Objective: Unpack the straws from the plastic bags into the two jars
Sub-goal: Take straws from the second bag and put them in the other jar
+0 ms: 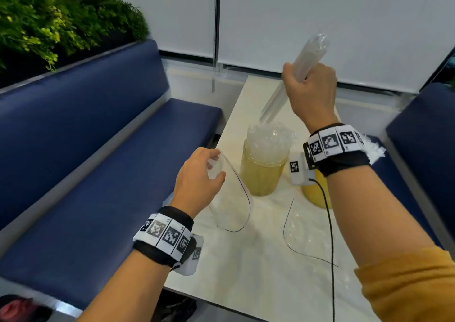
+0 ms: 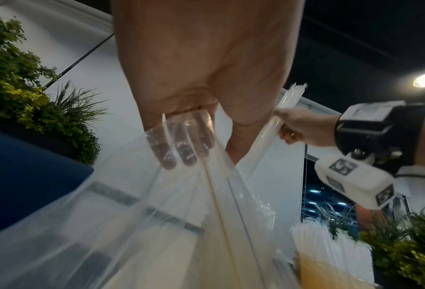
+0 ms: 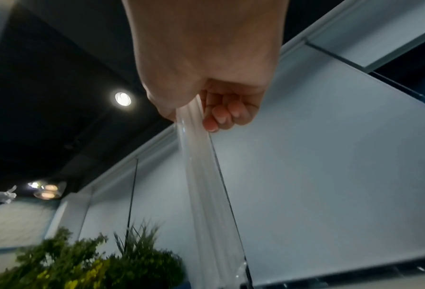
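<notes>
Plastic bag [image 2: 137, 205] veils left fingertips [image 2: 190, 154], unseen from the head view.

We see the head view bright and evenly lit, shadows soft, edges bowed by the wide lens. Wrist views dimmer; ceiling spotlights [image 3: 123, 99] flare against dark ceiling. Motion blur smears the plants [image 2: 21, 82] and plastic bag [image 2: 122, 224].

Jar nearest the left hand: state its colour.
Translucent yellow-amber jar, filled with clear straws; best seen in the head view.
</notes>
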{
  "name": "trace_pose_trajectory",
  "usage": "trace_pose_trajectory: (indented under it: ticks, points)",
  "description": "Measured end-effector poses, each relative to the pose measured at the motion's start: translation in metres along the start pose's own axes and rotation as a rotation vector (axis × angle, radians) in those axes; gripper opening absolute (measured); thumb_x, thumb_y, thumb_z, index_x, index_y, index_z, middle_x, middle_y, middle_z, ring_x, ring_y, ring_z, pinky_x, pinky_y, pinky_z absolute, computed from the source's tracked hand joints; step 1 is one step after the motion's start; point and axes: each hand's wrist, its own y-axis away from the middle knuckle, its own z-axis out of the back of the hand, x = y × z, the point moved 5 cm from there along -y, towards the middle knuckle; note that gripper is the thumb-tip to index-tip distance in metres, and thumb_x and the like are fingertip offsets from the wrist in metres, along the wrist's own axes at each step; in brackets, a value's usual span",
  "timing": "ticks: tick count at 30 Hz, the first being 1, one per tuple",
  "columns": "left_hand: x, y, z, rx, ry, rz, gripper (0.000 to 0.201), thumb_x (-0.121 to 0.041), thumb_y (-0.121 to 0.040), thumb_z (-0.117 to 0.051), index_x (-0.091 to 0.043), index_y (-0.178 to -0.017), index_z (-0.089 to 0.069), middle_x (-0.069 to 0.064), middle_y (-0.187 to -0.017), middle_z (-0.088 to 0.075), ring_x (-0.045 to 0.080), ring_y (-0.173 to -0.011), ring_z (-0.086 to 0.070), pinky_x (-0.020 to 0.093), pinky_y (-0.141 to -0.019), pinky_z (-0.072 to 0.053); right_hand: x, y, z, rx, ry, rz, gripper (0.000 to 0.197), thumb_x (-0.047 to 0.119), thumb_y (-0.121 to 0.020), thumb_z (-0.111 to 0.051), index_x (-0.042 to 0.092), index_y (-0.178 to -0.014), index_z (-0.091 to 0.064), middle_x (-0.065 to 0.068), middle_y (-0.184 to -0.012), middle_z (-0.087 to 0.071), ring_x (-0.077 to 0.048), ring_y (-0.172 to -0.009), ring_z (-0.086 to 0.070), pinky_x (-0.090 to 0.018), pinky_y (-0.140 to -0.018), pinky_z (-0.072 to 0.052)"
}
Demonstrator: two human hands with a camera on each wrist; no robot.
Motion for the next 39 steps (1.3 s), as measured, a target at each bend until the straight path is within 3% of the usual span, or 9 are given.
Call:
trace_pose_trajectory:
  ticks: [3, 13, 18, 21, 23, 26, 31, 35, 39]
  points:
    - [0.001, -0.002, 0.002, 0.005, 0.004, -0.014, 0.042, -0.029, -0.087, -0.074, -0.025, -0.126, -0.058, -0.013, -0.114, -0.056, 0.008, -0.096, -0.059, 0.039, -0.087, -0.056, -0.023, -0.002, -0.024, 0.069, 0.126, -0.033, 0.05, 0.045, -0.089, -0.054, 0.016, -0.052, -0.037, 0.002, -0.046, -0.038, -0.018, -0.044, -0.036, -0.027, -0.049, -0.025]
    - [0.002, -0.006, -0.003, 0.044, 0.015, -0.03, 0.04, -0.033, -0.089, -0.072, -0.026, -0.125, -0.058, -0.012, -0.118, -0.058, 0.01, -0.098, -0.061, 0.038, -0.088, -0.057, -0.086, 0.036, -0.091, 0.33, 0.278, -0.224, 0.045, 0.044, -0.085, -0.059, 0.003, -0.065, -0.055, -0.007, -0.059, -0.051, -0.028, -0.058, -0.051, -0.029, -0.052, -0.038]
    - [0.003, -0.005, -0.003, 0.051, 0.011, -0.024, 0.038, -0.034, -0.089, -0.071, -0.029, -0.124, -0.057, -0.014, -0.118, -0.057, 0.008, -0.097, -0.06, 0.036, -0.088, -0.057, -0.097, 0.044, -0.096, 0.302, 0.313, -0.305, 0.05, 0.054, -0.076, -0.067, 0.008, -0.065, -0.051, -0.005, -0.064, -0.052, -0.029, -0.066, -0.058, -0.027, -0.051, -0.04]
    - [0.003, -0.006, -0.001, 0.055, 0.009, -0.027, 0.037, -0.033, -0.089, -0.071, -0.029, -0.124, -0.058, -0.015, -0.117, -0.057, 0.008, -0.098, -0.06, 0.035, -0.087, -0.056, -0.093, 0.037, -0.087, 0.174, 0.197, -0.246, 0.058, 0.062, -0.067, -0.076, 0.014, -0.097, -0.063, -0.006, -0.099, -0.062, -0.025, -0.093, -0.061, -0.035, -0.071, -0.052]
    - [0.003, -0.007, 0.0, 0.056, 0.01, -0.03, 0.038, -0.033, -0.089, -0.071, -0.029, -0.124, -0.058, -0.016, -0.117, -0.057, 0.007, -0.098, -0.06, 0.034, -0.087, -0.056, -0.086, 0.028, -0.077, 0.094, 0.061, -0.185, 0.081, 0.054, -0.063, -0.084, 0.021, -0.129, -0.051, -0.002, -0.119, -0.057, -0.021, -0.109, -0.056, -0.032, -0.084, -0.048]
    - [0.002, -0.009, 0.0, 0.055, 0.004, -0.036, 0.039, -0.034, -0.089, -0.072, -0.03, -0.125, -0.058, -0.017, -0.115, -0.057, 0.006, -0.097, -0.06, 0.032, -0.087, -0.056, -0.065, 0.007, -0.068, 0.052, 0.039, 0.028, 0.098, 0.045, -0.064, -0.086, 0.027, -0.146, -0.035, 0.003, -0.139, -0.047, -0.019, -0.124, -0.047, -0.026, -0.092, -0.04]
    - [0.002, -0.01, -0.003, 0.058, 0.005, -0.045, 0.038, -0.036, -0.089, -0.071, -0.031, -0.124, -0.057, -0.019, -0.114, -0.057, 0.005, -0.096, -0.06, 0.032, -0.087, -0.057, -0.046, -0.014, -0.098, 0.33, 0.38, 0.347, 0.046, 0.041, -0.097, -0.051, 0.019, -0.136, -0.057, -0.005, -0.138, -0.057, -0.025, -0.13, -0.047, -0.04, -0.109, -0.039]
    - [0.003, -0.009, -0.005, 0.049, 0.0, -0.053, 0.037, -0.037, -0.089, -0.071, -0.032, -0.124, -0.057, -0.02, -0.114, -0.057, 0.004, -0.096, -0.06, 0.029, -0.086, -0.056, -0.066, 0.007, -0.116, 0.429, 0.508, 0.312, 0.04, 0.026, -0.106, -0.029, 0.005, -0.099, -0.062, -0.011, -0.099, -0.063, -0.03, -0.093, -0.059, -0.039, -0.089, -0.045]
    - [0.003, -0.007, -0.006, 0.063, -0.006, -0.062, 0.037, -0.036, -0.09, -0.07, -0.031, -0.124, -0.057, -0.019, -0.114, -0.056, 0.005, -0.095, -0.06, 0.027, -0.085, -0.055, -0.082, 0.044, -0.124, 0.651, 0.58, 0.202, 0.042, 0.03, -0.107, -0.026, 0.006, -0.097, -0.059, -0.011, -0.09, -0.062, -0.032, -0.084, -0.061, -0.041, -0.076, -0.053]
